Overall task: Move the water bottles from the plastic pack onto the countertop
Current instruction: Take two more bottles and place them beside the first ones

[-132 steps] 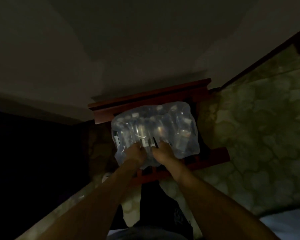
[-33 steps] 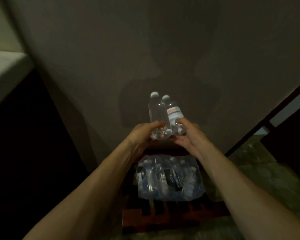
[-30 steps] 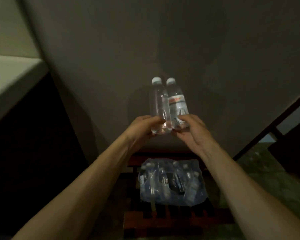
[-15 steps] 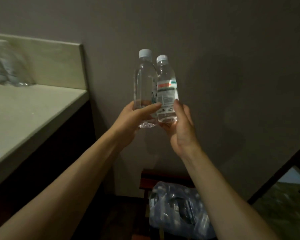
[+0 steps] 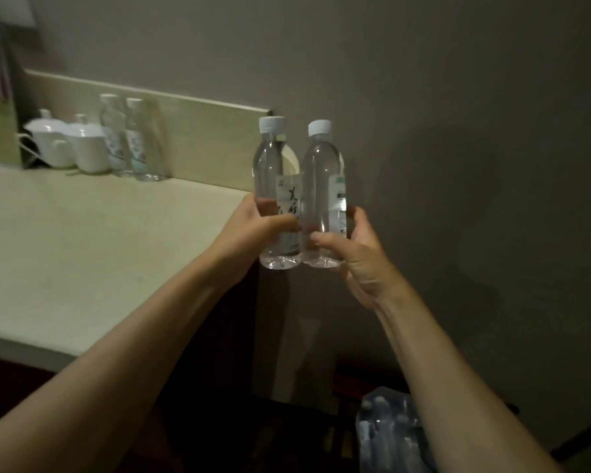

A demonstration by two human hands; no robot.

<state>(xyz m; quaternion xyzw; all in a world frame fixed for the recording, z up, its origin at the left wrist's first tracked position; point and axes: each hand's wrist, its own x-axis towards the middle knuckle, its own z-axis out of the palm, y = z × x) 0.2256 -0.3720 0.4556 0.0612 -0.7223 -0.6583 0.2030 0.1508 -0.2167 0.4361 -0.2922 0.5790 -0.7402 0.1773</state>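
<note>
Bottles: in the head view, the only view, two clear capped ones stand upright in the air side by side, touching or nearly so, the left bottle (image 5: 276, 196) gripped low on its body by the left hand (image 5: 253, 233), fingers wrapped round it with the thumb across the front, and the right bottle (image 5: 322, 196) clamped the same way by the right hand (image 5: 352, 254). They hang just beside the right end of the countertop (image 5: 93, 254), over the dark gap between it and the wall, not yet above the surface. Two more bottles (image 5: 127, 138) stand at the back of the countertop against the backsplash, next to two white lidded cups (image 5: 67, 141). The pack (image 5: 389, 435) lies low at the bottom, partly behind the right forearm, with more bottles inside. The risks, as I judge them: both grips sit near the base, so the full bottles are top-heavy and could tip or slip if a hand loosens; moving left too low could knock a base on the counter edge; setting them too close to that edge could let one fall off toward the pack; and in this dim light a reach far back could bump the standing bottles or cups
</note>
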